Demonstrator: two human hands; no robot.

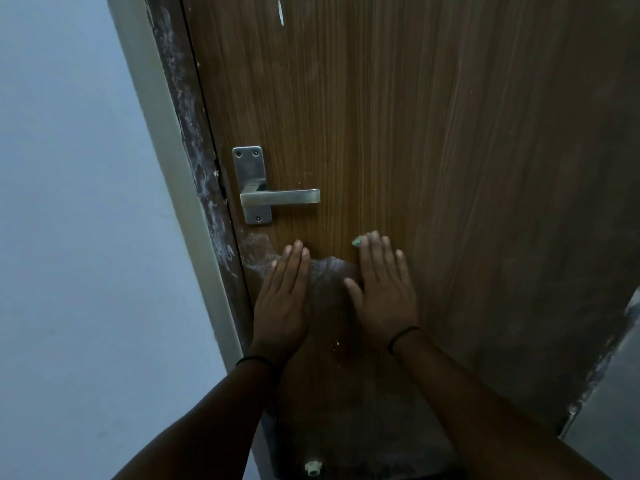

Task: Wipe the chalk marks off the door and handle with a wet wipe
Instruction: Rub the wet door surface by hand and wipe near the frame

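Both hands lying flat on door (433, 133), just below handle (280, 197). Left hand (282, 299) released, fingers straight, holding nothing. Right hand (384, 289) pressing wipe (356, 241) against wood; only pale green corner peeking out at 11 o'clock of fingers. Work looking partly done: chalk smear (258, 252) remaining at 10 o'clock of left hand, white streak (281, 12) showing near top. Handle looking dull, faintly dusty; cannot tell if wiped.

Both hands flat on door (398, 116), below handle (280, 197). Left hand (282, 303) straight-fingered, just below-right of handle plate, on a chalk smear (258, 252). Right hand (384, 292) further right of handle, pressing wet wipe (356, 241); green edge shows at fingertips.
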